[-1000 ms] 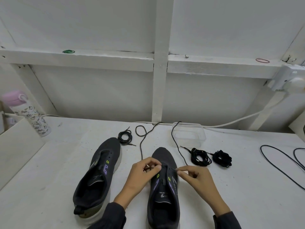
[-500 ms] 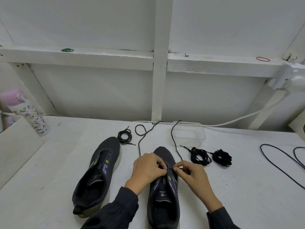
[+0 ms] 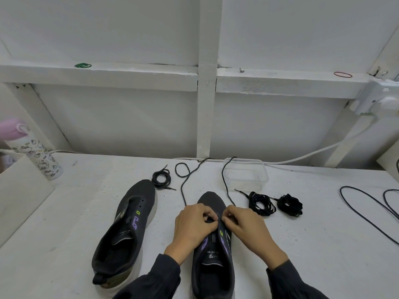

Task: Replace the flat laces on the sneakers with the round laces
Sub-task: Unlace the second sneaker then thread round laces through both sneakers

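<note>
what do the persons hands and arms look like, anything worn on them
The left hand and right hand are bare: no gloves, and no ring or watch shows. Each arm is covered by a long dark charcoal sleeve ending at the wrist. The left sleeve and right sleeve look plain, with no visible markings.

The wall (image 3: 108,29) at the back is white. A white beam (image 3: 129,74) runs across it, and a white post (image 3: 207,108) stands up in the middle. The bench (image 3: 302,244) is white too, with a rough top. Green rubber bands (image 3: 83,65) lie on the beam on the left, and a red rubber band (image 3: 342,74) on the right. A white cable (image 3: 313,154) runs along the bench's back edge. A bottle (image 3: 36,152) with a pink lid stands near the back left corner. A thin black cable (image 3: 367,208) loops by the right edge.
</note>
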Available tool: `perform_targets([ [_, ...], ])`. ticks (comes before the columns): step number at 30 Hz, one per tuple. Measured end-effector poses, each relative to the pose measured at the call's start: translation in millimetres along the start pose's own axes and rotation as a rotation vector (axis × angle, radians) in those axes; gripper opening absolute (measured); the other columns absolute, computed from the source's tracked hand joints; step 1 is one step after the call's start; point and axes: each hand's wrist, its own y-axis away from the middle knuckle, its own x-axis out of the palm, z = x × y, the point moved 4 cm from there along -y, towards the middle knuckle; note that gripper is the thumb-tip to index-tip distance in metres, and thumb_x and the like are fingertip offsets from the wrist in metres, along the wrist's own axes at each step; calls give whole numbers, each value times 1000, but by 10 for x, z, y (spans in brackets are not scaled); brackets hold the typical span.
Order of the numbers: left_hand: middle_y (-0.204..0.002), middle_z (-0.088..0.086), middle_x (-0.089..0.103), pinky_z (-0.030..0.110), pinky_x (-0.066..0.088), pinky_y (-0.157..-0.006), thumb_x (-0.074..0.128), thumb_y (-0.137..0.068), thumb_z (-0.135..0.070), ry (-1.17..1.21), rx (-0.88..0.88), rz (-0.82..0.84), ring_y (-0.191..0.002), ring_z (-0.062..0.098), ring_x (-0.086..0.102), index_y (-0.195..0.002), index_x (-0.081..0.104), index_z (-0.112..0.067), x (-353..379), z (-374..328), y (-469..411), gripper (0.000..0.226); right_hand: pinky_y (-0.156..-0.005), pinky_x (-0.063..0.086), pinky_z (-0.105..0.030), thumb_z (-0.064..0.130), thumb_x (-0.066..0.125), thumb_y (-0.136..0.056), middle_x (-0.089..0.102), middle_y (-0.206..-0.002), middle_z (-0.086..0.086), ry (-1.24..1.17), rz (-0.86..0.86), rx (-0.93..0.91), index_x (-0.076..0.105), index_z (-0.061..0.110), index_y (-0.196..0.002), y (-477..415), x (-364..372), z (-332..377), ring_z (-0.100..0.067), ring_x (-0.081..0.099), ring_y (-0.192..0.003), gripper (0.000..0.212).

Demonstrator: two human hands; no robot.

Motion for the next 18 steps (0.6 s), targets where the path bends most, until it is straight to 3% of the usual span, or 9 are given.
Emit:
perform_targets([
  [4,-80,-17,57,20,42,-67,64,-78,-42,-118,34,-39,-81,2,56,-87,71,-38,-18,-19,8,12,-67,48,-28,27,65,-88,64,-75,15,-277,-22,82,62,35,-74,0,38,-91,-6,59,-74,16],
  [9,-85,-14,53,23,35,-65,59,-85,-43,-227,95,-99,-88,5,57,-97,69,-36,21,-55,20,17,-62,49,-29,19,77,-79,68,-81,9,-526,-62,172,72,31,-67,17,77,-147,-11,60,-72,17],
  [15,-72,-13,42,23,30,-62,60,-84,-42,-208,155,-110,-73,5,46,-90,65,-33,74,-10,17,12,-54,45,-21,2,81,-73,69,-73,-11,-777,12,308,74,18,-68,-39,86,-161,-16,55,-60,19],
  [18,-68,-14,41,16,26,-56,62,-83,-38,-132,216,-88,-67,5,42,-83,61,-31,98,34,4,7,-58,43,-24,7,81,-74,66,-74,-8,-800,35,285,76,19,-73,-52,88,-150,-19,51,-63,14],
])
